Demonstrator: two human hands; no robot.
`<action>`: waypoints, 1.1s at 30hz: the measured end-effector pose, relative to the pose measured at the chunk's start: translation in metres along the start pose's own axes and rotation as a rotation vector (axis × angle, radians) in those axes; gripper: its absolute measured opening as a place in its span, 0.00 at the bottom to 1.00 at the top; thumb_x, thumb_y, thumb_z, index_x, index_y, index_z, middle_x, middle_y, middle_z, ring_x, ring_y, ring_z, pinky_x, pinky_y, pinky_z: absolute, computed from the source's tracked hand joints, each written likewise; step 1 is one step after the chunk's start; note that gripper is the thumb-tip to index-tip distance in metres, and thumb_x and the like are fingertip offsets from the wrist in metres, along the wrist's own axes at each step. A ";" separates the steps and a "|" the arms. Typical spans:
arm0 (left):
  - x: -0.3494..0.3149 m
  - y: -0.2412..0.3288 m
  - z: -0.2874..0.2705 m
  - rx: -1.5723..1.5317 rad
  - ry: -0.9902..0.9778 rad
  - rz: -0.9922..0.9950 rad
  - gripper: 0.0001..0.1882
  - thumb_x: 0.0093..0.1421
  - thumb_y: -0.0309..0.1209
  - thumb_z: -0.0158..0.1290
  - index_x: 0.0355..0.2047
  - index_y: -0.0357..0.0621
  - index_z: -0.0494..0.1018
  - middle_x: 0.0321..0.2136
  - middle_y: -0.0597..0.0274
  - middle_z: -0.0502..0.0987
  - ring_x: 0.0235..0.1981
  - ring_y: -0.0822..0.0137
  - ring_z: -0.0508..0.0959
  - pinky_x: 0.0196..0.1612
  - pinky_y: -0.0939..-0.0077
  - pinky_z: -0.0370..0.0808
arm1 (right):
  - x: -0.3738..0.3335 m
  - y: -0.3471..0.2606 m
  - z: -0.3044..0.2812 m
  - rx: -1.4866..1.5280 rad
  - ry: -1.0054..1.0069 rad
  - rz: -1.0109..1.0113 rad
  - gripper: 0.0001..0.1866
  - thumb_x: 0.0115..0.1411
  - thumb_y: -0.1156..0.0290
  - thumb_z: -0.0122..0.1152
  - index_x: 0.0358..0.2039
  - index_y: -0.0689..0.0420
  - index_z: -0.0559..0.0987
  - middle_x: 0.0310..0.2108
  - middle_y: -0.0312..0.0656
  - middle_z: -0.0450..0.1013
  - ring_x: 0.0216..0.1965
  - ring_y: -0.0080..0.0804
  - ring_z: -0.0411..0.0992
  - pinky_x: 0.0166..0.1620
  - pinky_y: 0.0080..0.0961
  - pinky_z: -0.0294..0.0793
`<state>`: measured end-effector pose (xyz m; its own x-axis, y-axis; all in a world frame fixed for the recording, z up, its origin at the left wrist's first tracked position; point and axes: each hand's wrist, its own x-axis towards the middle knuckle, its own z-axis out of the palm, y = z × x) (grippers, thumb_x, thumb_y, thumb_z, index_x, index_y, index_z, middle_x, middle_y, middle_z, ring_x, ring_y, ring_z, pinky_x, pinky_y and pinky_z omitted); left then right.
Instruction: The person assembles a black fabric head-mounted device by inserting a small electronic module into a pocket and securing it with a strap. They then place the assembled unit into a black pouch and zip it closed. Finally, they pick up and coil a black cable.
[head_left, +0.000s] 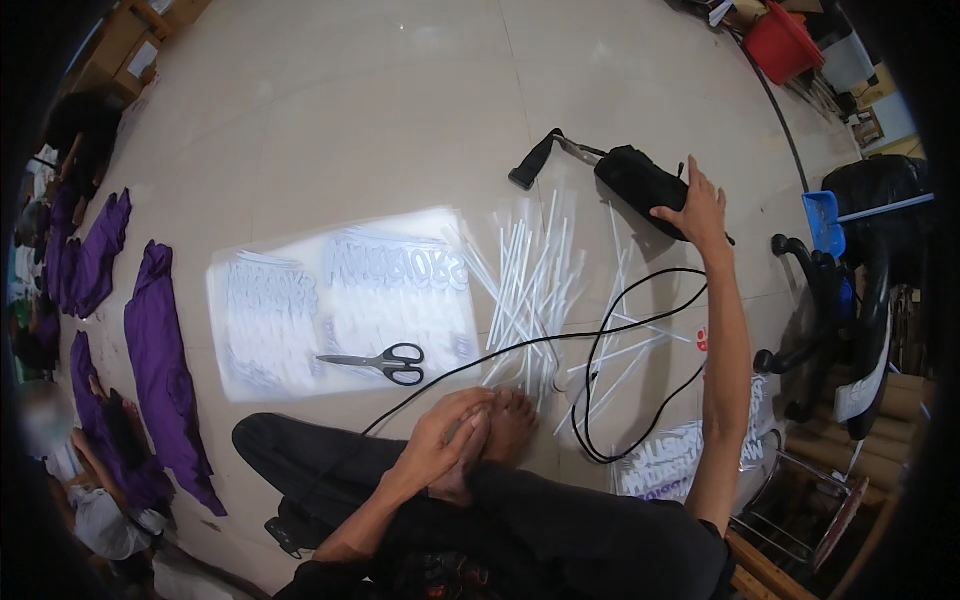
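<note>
My right hand (700,208) reaches out to a black zip pouch (640,187) on the floor, its fingers spread and its thumb against the pouch's near end. A strap with a buckle (524,176) trails from the pouch's far end. Close to my body, my left hand (440,443) is closed over my bare foot (512,425). Black-handled scissors (385,362) lie on white sheets (255,375) with outlined lettering, left of the foot. Many thin white strips (520,270) are strewn beside the sheets.
A black cable (480,360) loops across the floor and over my leg. Purple garments (165,360) lie at the left, near other people. At the right stand a wheeled chair base (815,300), a blue dustpan (824,222) and a red bin (783,45). More printed sheets (660,460) lie beside my right leg.
</note>
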<state>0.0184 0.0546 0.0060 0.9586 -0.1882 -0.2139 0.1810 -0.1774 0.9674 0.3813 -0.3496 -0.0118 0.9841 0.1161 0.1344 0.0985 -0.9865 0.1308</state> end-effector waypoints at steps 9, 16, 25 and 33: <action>-0.005 0.028 -0.032 0.114 0.041 0.081 0.19 0.66 0.22 0.51 0.58 0.36 0.74 0.55 0.45 0.78 0.59 0.48 0.76 0.63 0.61 0.71 | -0.056 -0.040 0.014 -0.122 0.000 -0.032 0.52 0.48 0.57 0.80 0.70 0.55 0.62 0.62 0.45 0.69 0.64 0.45 0.68 0.69 0.61 0.57; -0.050 0.002 -0.027 0.174 0.019 0.040 0.20 0.67 0.25 0.52 0.58 0.38 0.74 0.55 0.46 0.78 0.57 0.46 0.76 0.62 0.59 0.72 | -0.072 -0.039 0.081 -0.261 0.221 -0.052 0.34 0.61 0.70 0.55 0.70 0.54 0.64 0.68 0.43 0.64 0.71 0.42 0.59 0.71 0.60 0.50; -0.136 -0.051 -0.022 0.327 0.113 0.143 0.19 0.69 0.29 0.53 0.59 0.43 0.73 0.57 0.50 0.76 0.60 0.50 0.75 0.63 0.57 0.70 | -0.093 -0.008 0.134 -0.380 0.325 -0.181 0.40 0.59 0.57 0.66 0.71 0.52 0.65 0.70 0.43 0.64 0.68 0.44 0.64 0.62 0.49 0.70; -0.295 -0.066 -0.070 0.490 1.419 -0.267 0.24 0.62 0.16 0.50 0.59 0.42 0.74 0.62 0.50 0.72 0.66 0.51 0.70 0.69 0.60 0.63 | -0.132 -0.057 0.094 0.150 0.289 -0.149 0.40 0.68 0.51 0.63 0.73 0.55 0.60 0.73 0.50 0.57 0.71 0.50 0.60 0.68 0.52 0.62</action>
<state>-0.2612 0.1897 0.0145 0.3752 0.9029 0.2097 0.5624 -0.4015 0.7228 0.2596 -0.3195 -0.1295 0.8767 0.2672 0.4001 0.2798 -0.9597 0.0277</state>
